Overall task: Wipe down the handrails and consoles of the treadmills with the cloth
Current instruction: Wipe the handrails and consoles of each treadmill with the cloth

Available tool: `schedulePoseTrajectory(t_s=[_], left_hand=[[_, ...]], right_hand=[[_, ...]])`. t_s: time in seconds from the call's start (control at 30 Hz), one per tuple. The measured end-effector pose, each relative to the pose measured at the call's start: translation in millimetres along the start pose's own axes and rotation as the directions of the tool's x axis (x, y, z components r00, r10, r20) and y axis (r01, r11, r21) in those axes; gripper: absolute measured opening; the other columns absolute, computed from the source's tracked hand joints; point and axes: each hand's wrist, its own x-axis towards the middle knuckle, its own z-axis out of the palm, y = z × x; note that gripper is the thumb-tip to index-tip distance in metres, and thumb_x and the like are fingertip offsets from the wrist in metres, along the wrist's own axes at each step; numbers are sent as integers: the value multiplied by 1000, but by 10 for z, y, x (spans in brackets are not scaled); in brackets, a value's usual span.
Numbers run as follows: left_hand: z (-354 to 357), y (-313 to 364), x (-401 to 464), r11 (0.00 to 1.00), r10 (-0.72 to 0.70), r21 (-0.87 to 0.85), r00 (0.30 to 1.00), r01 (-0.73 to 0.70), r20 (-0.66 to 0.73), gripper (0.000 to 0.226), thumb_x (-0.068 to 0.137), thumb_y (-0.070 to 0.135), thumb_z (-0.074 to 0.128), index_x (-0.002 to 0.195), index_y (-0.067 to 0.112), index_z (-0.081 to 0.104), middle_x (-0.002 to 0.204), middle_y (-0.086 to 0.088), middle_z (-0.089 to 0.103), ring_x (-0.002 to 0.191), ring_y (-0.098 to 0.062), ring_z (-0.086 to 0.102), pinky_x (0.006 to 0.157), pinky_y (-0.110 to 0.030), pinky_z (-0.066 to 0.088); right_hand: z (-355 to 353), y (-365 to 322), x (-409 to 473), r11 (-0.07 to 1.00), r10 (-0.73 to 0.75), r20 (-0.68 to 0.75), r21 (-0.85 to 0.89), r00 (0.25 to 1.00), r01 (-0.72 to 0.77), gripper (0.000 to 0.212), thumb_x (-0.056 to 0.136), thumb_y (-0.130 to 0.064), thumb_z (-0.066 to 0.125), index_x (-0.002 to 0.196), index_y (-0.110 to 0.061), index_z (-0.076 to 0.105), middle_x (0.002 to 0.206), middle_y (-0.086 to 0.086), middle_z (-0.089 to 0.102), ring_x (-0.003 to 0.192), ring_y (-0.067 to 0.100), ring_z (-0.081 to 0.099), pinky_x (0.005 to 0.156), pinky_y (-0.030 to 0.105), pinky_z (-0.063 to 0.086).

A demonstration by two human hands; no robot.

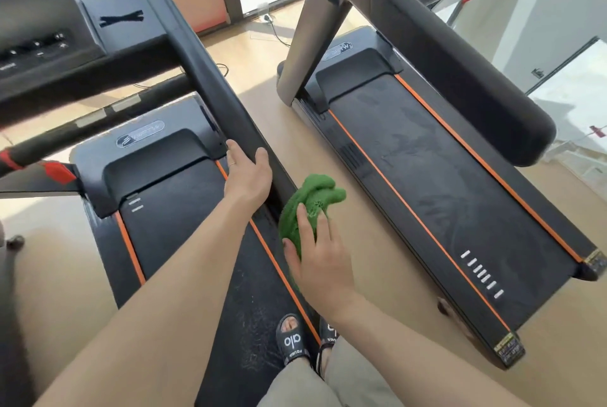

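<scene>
Handrail (210, 78) of the near treadmill (184, 209) is gripped close to its lower end by the left hand (248, 181), fingers curled over the top and thumb wrapped round the far side. The cloth (307, 209), green and bunched, is held in the right hand (320, 262), with the fingers loosely curled round its lower half; it hangs just beside the rail, and whether it touches the rail cannot be told.

For the wipe to be done well, the cloth would best be flattened against the rail and wrapped partly round it, so that top and sides are covered in one long stroke toward the console (42, 45). The steadying hand should be shifted clear of the cloth's path (the patch beneath it is otherwise likely to be missed).

Much is cut off: only a corner of the near console is seen, its buttons blurred. The rail's underside is hidden, as is the palm side of the right hand. On the second treadmill (443, 176), one thick rail (460, 71) is shown, but its console is out of frame.
</scene>
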Motion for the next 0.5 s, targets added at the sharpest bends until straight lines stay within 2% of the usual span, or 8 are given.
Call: schedulePoseTrajectory(t_s=[0.07, 0.13, 0.23, 0.3, 0.4, 0.43, 0.5], left_hand=[[28, 9, -13, 1000, -10, 2, 1000, 10, 0, 72, 107, 48, 25, 160, 20, -15, 170, -2, -7, 155, -30, 13, 122, -45, 16], [32, 29, -16, 1000, -8, 10, 1000, 8, -4, 72, 107, 48, 24, 160, 19, -15, 170, -3, -7, 155, -30, 11, 122, -46, 14], [10, 21, 0, 1000, -2, 12, 1000, 2, 1, 71, 106, 49, 22, 160, 20, -13, 170, -3, -5, 155, -30, 10, 122, -47, 12], [-5, -28, 17, 1000, -2, 8, 1000, 2, 7, 70, 106, 50, 21, 161, 22, -13, 170, -2, -5, 155, -31, 9, 123, -49, 10], [-14, -55, 26, 1000, 3, -6, 1000, -3, 19, 69, 107, 50, 20, 160, 23, -13, 170, -2, -4, 156, -30, 7, 123, -49, 8], [-8, -55, 27, 1000, 2, -14, 1000, -2, 23, 69, 107, 51, 20, 160, 23, -13, 170, -2, -4, 156, -29, 6, 123, -49, 8], [9, -75, 24, 1000, 3, -20, 1000, -3, 22, 69, 106, 51, 20, 160, 24, -14, 170, -1, -6, 156, -28, 5, 124, -50, 7]], right_hand=[[54, -134, 242, 997, -14, 64, -74, 998, 19, 61, 93, -39, 59, 142, -3, 52, 123, 23, 61, 98, 38, 64, 77, 43, 56], [113, -302, 470, 990, -17, 118, -134, 993, 33, 65, 93, -34, 61, 146, 0, 43, 129, 26, 57, 97, 41, 63, 81, 46, 55], [166, -388, 489, 980, -55, 77, -186, 996, 68, 52, 104, -20, 39, 151, 1, 31, 135, 31, 49, 113, 49, 55, 96, 55, 48], [147, -342, 306, 972, -105, 15, -208, 994, 106, 46, 106, -10, 28, 151, -2, 36, 136, 31, 51, 121, 51, 52, 101, 58, 43], [118, -157, -63, 967, -208, -97, -170, 973, 190, 42, 103, -8, 44, 144, -12, 52, 137, 22, 56, 128, 48, 50, 105, 57, 42], [119, -60, -165, 976, -193, -131, -125, 973, 177, 41, 102, -13, 51, 143, -16, 55, 138, 18, 57, 128, 46, 51, 104, 55, 44], [129, 26, -357, 998, -40, -139, 33, 989, 45, 46, 102, -26, 54, 147, -22, 50, 140, 16, 53, 127, 42, 51, 102, 51, 47]])
